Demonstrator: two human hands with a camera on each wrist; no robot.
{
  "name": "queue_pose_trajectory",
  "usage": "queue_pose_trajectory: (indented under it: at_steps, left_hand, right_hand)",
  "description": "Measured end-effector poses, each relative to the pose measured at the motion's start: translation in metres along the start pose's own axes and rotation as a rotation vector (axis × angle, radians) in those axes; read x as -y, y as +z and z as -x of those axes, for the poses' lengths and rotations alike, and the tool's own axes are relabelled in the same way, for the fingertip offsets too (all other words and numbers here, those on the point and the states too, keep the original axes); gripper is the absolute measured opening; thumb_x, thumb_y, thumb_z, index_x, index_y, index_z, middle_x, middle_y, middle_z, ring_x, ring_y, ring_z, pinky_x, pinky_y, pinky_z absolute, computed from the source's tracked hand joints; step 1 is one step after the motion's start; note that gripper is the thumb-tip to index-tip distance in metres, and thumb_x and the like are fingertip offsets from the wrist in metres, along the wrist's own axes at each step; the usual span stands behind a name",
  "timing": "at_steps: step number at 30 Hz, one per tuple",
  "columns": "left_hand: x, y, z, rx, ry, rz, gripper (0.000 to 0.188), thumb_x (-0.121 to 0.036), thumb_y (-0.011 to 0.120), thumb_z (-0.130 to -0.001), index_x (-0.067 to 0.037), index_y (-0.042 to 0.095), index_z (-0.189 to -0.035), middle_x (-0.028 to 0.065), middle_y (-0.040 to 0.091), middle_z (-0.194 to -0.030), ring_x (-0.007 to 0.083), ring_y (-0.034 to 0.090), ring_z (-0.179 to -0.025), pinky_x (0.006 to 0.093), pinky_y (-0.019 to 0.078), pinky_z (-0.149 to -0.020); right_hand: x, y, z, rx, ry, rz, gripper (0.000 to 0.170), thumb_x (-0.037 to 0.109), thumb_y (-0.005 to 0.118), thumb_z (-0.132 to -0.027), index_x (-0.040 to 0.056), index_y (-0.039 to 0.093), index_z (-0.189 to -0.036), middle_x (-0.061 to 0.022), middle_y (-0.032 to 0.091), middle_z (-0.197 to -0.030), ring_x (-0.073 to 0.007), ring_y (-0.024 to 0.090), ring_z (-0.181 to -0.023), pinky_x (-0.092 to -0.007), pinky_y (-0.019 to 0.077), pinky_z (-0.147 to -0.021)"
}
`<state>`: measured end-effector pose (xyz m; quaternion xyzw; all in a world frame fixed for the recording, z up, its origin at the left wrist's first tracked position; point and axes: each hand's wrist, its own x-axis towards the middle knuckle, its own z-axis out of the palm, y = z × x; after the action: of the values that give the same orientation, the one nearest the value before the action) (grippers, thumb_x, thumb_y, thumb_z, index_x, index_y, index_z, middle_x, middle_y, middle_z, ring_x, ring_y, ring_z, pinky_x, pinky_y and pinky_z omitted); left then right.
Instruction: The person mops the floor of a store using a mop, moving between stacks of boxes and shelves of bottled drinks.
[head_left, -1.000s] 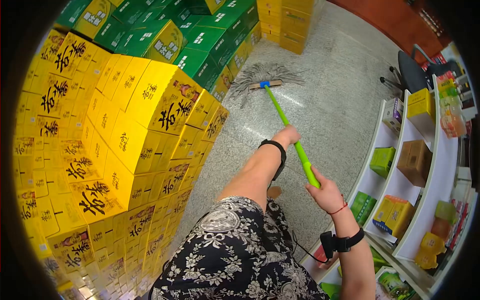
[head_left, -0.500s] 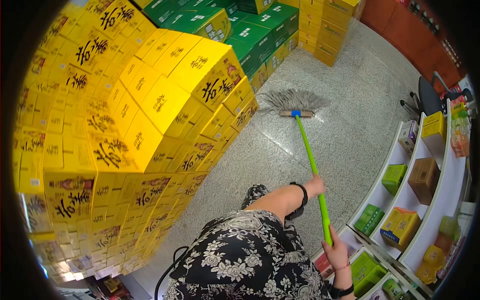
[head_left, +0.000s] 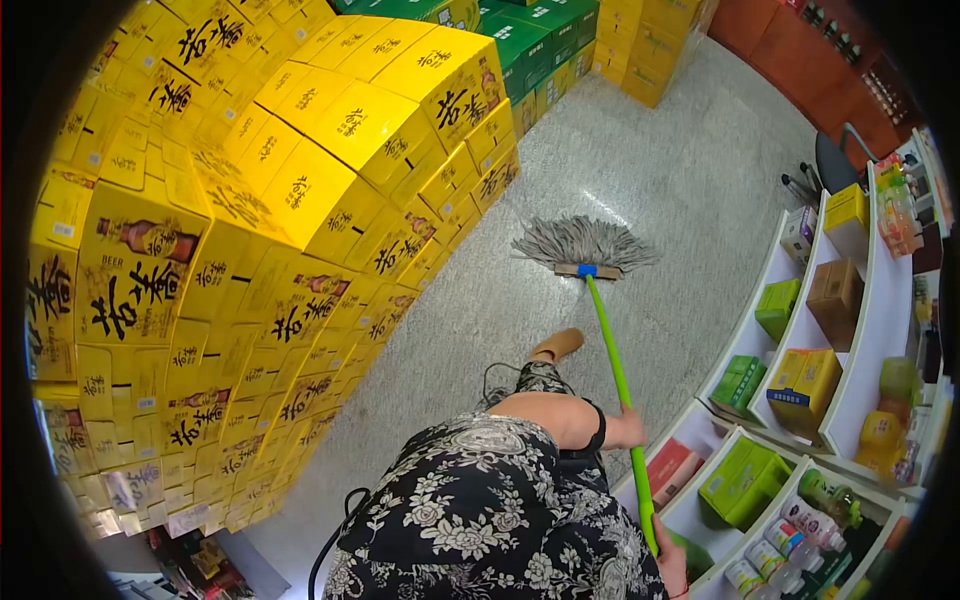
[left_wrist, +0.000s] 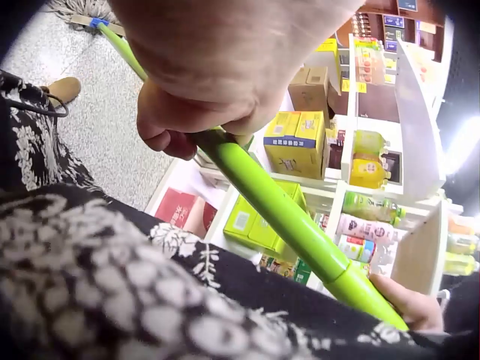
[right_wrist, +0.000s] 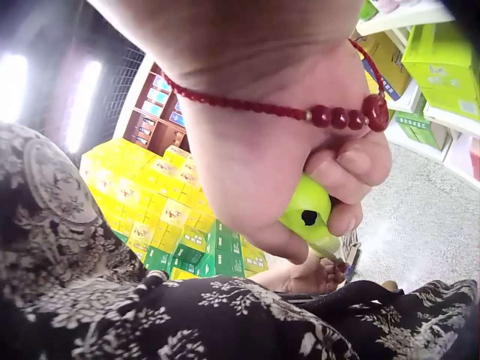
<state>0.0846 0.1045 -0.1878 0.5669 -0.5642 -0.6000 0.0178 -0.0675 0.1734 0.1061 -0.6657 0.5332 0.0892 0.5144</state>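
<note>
A mop with a green handle (head_left: 612, 355) slants from the body out across the floor. Its grey string head (head_left: 585, 243) lies spread on the floor, fixed to a wooden bar with a blue clamp (head_left: 587, 271). My left hand (head_left: 627, 430) grips the handle partway down, a black band on that wrist. Close to the body, my right hand (head_left: 672, 556) holds the handle's top end. In the right wrist view the fingers of the right hand (right_wrist: 349, 169) curl round the green end, below a red beaded bracelet (right_wrist: 300, 112).
Stacked yellow cartons (head_left: 350, 130) wall the left side, with green cartons (head_left: 545, 40) behind. White shelves (head_left: 735, 395) with boxes and bottles (head_left: 785, 545) curve along the right. A chair (head_left: 832, 160) stands at the back right. A shoe (head_left: 560, 343) shows on the speckled floor (head_left: 440, 330).
The mop head has come nearer the body, its strings now fanned out behind the bar. Both hands have moved down in view with the handle. The view has shifted, and a foot shows ahead.
</note>
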Motion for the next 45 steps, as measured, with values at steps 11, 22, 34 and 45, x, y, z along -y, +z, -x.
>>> queue_pose_trajectory:
  at_steps: [11, 22, 34, 45]
  left_hand:
    - [0.024, -0.021, 0.053, -0.165, -0.172, 0.430, 0.096, -0.032, 0.066, -0.071, 0.018, 0.006, -0.127, 0.0298, 0.053, -0.103, 0.0354, 0.056, -0.095, 0.0384, 0.0464, -0.081]
    - [0.154, -0.222, -0.049, -0.223, -0.193, 0.347, 0.076, -0.021, 0.058, -0.073, 0.007, 0.018, -0.130, 0.0277, 0.055, -0.105, 0.0365, 0.057, -0.096, 0.0398, 0.0472, -0.080]
    - [0.176, -0.320, -0.063, -0.430, -0.306, 0.286, 0.080, -0.015, 0.049, -0.077, 0.015, -0.001, -0.132, 0.0253, 0.059, -0.101, 0.0327, 0.061, -0.091, 0.0363, 0.0493, -0.075]
    - [0.157, -0.139, 0.043, -0.421, -0.273, 0.343, 0.086, -0.021, 0.054, -0.077, 0.012, -0.004, -0.132, 0.0285, 0.057, -0.100, 0.0376, 0.059, -0.090, 0.0400, 0.0485, -0.076]
  right_hand:
    - [-0.015, 0.049, -0.013, -0.065, 0.095, 0.056, 0.062, 0.009, 0.064, -0.071, 0.0066, 0.042, -0.129, -0.0208, 0.059, -0.080, -0.0132, 0.058, -0.071, -0.0263, 0.0450, -0.065]
    - [0.120, 0.099, -0.224, -0.220, -0.060, 0.087, 0.059, 0.018, 0.062, -0.076, 0.0114, 0.040, -0.130, -0.0252, 0.059, -0.076, -0.0394, 0.059, -0.071, -0.0407, 0.0471, -0.061]
    - [0.162, 0.096, -0.309, -0.260, -0.162, 0.093, 0.058, 0.019, 0.060, -0.078, 0.0097, 0.039, -0.131, -0.0241, 0.060, -0.086, -0.0349, 0.060, -0.078, -0.0390, 0.0465, -0.069]
    - [0.073, 0.170, -0.150, -0.164, -0.064, 0.154, 0.064, 0.021, 0.060, -0.077, 0.0175, 0.032, -0.135, -0.0242, 0.057, -0.065, -0.0418, 0.057, -0.064, -0.0468, 0.0448, -0.055]
